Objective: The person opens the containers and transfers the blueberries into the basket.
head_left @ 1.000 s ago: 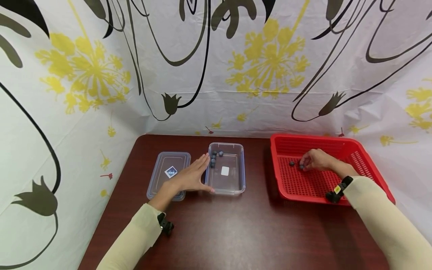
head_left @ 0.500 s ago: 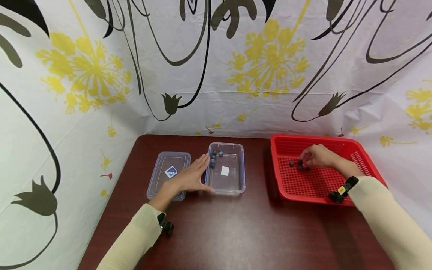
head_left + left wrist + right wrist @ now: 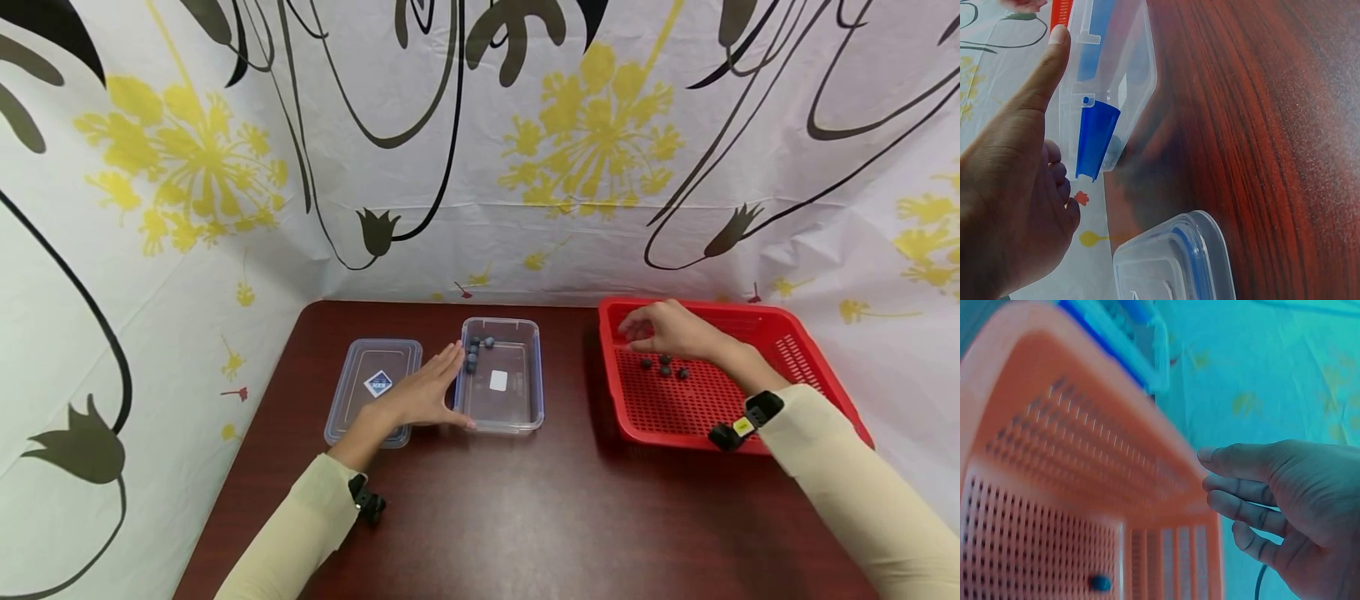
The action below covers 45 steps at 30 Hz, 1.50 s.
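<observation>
My left hand (image 3: 420,393) lies along the left side of a clear plastic container (image 3: 519,404), fingers straight and thumb spread at its near corner. Several small dark-blue balls (image 3: 472,358), resembling blueberries, sit in the container's far left part. Over the far left part of a red perforated basket (image 3: 753,312) is my right hand (image 3: 671,329), raised above the floor. Its fingers (image 3: 1235,503) are loosely bent in the right wrist view, with nothing seen between them. More dark balls (image 3: 665,372) rest on the basket floor, just in front of that hand.
A clear lid (image 3: 360,367) with a blue-and-white label lies left of the container, partly beneath my left forearm in the head view. The dark wooden table (image 3: 525,517) runs back to a flower-printed cloth (image 3: 480,183) behind.
My right hand has let go of dark balls in the basket, then risen and moved left towards its far left side. My left hand has stayed at the container.
</observation>
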Each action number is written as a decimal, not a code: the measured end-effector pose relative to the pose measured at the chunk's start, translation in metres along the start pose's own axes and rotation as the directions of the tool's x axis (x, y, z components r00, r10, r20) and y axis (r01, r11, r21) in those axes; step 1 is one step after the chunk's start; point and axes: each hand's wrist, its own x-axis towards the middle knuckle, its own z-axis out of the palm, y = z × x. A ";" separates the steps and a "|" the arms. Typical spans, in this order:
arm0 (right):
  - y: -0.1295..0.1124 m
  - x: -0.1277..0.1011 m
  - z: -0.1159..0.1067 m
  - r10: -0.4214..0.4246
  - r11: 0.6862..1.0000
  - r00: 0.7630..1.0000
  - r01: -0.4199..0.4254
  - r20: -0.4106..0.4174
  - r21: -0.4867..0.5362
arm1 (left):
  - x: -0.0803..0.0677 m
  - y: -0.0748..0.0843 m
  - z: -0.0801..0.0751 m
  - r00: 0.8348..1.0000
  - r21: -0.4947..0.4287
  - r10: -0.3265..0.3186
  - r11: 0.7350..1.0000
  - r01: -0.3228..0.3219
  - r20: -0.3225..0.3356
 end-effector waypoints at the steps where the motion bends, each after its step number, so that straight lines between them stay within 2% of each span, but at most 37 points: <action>1: -0.006 0.004 0.001 -0.013 1.000 1.000 0.013 -0.003 0.007 | 0.000 0.000 0.000 1.000 0.000 0.000 1.000 0.000 -0.001; 10: -0.050 0.052 0.021 -0.074 0.996 0.997 0.073 0.010 0.058 | -0.002 0.001 -0.001 1.000 -0.016 -0.007 1.000 0.007 -0.003; 15: -0.072 0.078 0.043 -0.123 0.986 0.992 0.120 0.021 0.116 | -0.002 0.001 0.000 1.000 -0.010 -0.007 1.000 0.007 0.005; 20: -0.085 0.100 0.070 -0.140 0.978 0.989 0.129 0.054 0.163 | -0.001 0.001 0.000 1.000 -0.006 -0.009 1.000 0.009 0.011; 27: -0.092 0.121 0.104 -0.097 0.976 0.991 0.076 0.096 0.202 | 0.001 0.001 0.000 1.000 -0.012 -0.024 1.000 0.025 0.012; 37: -0.101 0.142 0.145 -0.037 0.981 0.987 0.006 0.156 0.193 | 0.001 0.000 -0.002 1.000 -0.012 -0.019 1.000 0.019 0.008; 45: -0.105 0.148 0.169 0.060 0.983 0.991 -0.079 0.120 0.165 | 0.001 -0.001 0.000 1.000 -0.012 -0.015 1.000 0.015 0.007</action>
